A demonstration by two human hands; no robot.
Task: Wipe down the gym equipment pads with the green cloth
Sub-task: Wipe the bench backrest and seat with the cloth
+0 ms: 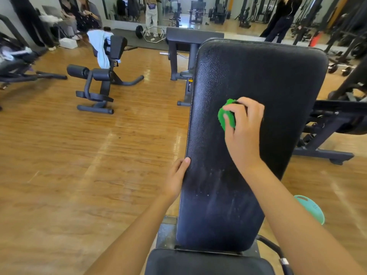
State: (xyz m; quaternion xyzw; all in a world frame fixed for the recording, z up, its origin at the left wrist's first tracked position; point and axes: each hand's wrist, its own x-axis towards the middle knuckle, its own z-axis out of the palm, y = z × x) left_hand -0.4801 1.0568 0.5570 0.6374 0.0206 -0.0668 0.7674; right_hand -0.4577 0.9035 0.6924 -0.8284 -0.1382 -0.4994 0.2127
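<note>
A long black back pad (258,80) of a weight bench runs away from me up the middle of the view. My right hand (243,128) presses a bunched green cloth (226,116) flat against the pad's middle, with the cloth poking out to the left of my fingers. My left hand (175,178) grips the pad's left edge lower down, thumb on top. The pad surface near me looks streaked and speckled. The black seat pad (208,262) sits at the bottom of the view.
A back-extension bench (99,80) with a white towel (100,48) draped on it stands on the wooden floor at left. Another black bench (194,36) stands behind the pad. A teal round object (311,209) lies on the floor at right. People sit and stand along the mirrored far wall.
</note>
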